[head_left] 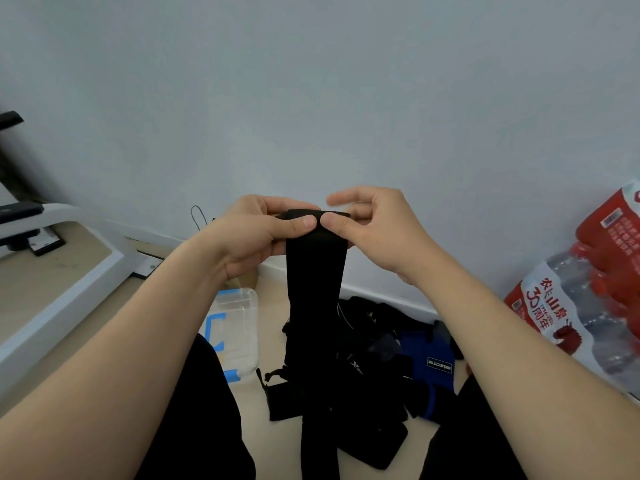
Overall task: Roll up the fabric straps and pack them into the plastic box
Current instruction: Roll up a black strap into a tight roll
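Looks like the very start of rolling one strap, far as I can judge. The clear plastic box with blue latches (pixel 239 327) sits on the floor low left, partly behind the left forearm; no roll shows in the bit I can see.

Moving right, the left hand (pixel 263 233) is raised in front of the wall, thumb flat on the front of the long black fabric strap (pixel 315 268), the other fingers curled behind its top edge, so it pinches that end; the strap hangs straight down from there to the floor between the person's legs. The right hand (pixel 377 230) pinches the same top edge just beside the left thumb, the two thumb tips nearly touching; its index finger is lifted off and loosely straight, the rest tucked behind the fabric. The top edge seems folded over once.

Next move, I reckon: turn that fold over itself, tight and square, feeding the hanging length up so it doesn't skew.

Further right and lower, the heap of black and blue straps (pixel 391 358) lies on the floor; far right, a shrink-wrapped pack of water bottles with red labels (pixel 588 299) leans on the wall.
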The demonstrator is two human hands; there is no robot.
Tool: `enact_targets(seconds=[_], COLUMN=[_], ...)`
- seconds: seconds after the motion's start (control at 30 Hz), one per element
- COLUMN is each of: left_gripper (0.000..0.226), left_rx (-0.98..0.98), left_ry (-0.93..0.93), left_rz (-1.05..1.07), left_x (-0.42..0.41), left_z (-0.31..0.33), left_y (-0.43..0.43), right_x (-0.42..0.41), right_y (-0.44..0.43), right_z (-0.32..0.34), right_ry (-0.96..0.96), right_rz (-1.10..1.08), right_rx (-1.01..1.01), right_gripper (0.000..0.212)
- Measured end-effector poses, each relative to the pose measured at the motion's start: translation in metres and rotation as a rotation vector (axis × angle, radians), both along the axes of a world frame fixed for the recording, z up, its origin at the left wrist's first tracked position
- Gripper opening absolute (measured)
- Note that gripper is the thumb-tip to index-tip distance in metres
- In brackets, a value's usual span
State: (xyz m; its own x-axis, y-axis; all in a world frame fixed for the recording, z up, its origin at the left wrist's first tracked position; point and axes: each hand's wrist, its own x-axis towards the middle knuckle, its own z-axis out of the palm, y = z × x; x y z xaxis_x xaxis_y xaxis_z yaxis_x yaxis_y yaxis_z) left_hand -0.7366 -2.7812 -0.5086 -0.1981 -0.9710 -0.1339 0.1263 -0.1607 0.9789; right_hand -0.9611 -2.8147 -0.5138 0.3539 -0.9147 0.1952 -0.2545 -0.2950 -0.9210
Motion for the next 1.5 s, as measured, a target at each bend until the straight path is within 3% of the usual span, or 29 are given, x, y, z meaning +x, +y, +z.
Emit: enact_targets(seconds=[0.1, 0.17, 0.4, 0.47, 0.57, 0.67, 0.77, 0.9, 0.97, 1.03, 1.23, 1.33, 1.43, 1.5], left_gripper=[0.015, 0.006, 0.022, 0.020, 0.037, 0.035, 0.021, 0.029, 0.048, 0.052, 0.015, 0.011, 0.011, 0.009], left_rx=[-0.023, -0.025, -0.040, -0.046, -0.059, -0.120, -0.206, -0.154, -0.118, -0.136, -0.200, -0.251, -0.307, -0.328], left_ry=[-0.203, -0.237, -0.105, -0.105, -0.144, -0.220, -0.369, -0.653, -0.646, -0.626, -0.496, -0.468, -0.491, -0.505], left_rz=[0.006, -0.020, -0.008, -0.008, -0.047, -0.019, 0.032, -0.122, -0.162, -0.156, -0.098, -0.046, -0.035, -0.045], left_x=[0.000, 0.000, 0.000, 0.001, 0.005, 0.006, 0.007, 0.006, 0.003, 0.004, 0.018, 0.018, 0.021, 0.021], left_z=[-0.001, -0.003, -0.003, -0.005, -0.003, -0.002, -0.003, -0.002, -0.002, -0.002, -0.006, -0.005, -0.004, -0.004], left_y=[0.000, 0.001, 0.002, 0.002, 0.004, 0.006, 0.006, 0.012, 0.013, 0.012, 0.008, 0.010, 0.012, 0.015], right_x=[0.003, 0.004, 0.003, 0.001, -0.004, -0.004, 0.001, -0.001, -0.004, -0.004, -0.003, -0.006, -0.007, -0.006], right_y=[-0.002, 0.000, 0.001, 0.000, -0.004, -0.004, -0.001, -0.002, -0.003, -0.002, 0.004, 0.004, 0.007, 0.009], right_z=[-0.005, -0.007, -0.004, -0.004, -0.004, -0.004, -0.007, -0.006, -0.006, -0.008, -0.005, -0.002, -0.002, -0.003], right_ry=[0.172, 0.277, 0.187, 0.121, 0.069, 0.157, 0.243, 0.191, 0.162, 0.138, 0.038, 0.041, 0.135, 0.176], right_rz=[-0.025, 0.014, 0.072, 0.077, 0.106, 0.177, 0.155, 0.064, 0.033, 0.019, 0.056, 0.112, 0.318, 0.386], right_rx=[-0.107, -0.177, -0.182, -0.145, -0.049, 0.027, -0.036, -0.120, -0.134, -0.126, -0.051, 0.033, 0.139, 0.196], right_gripper=[0.017, 0.022, 0.018, 0.014, 0.007, 0.008, 0.012, 0.005, 0.006, 0.012, 0.025, 0.033, 0.020, 0.028])
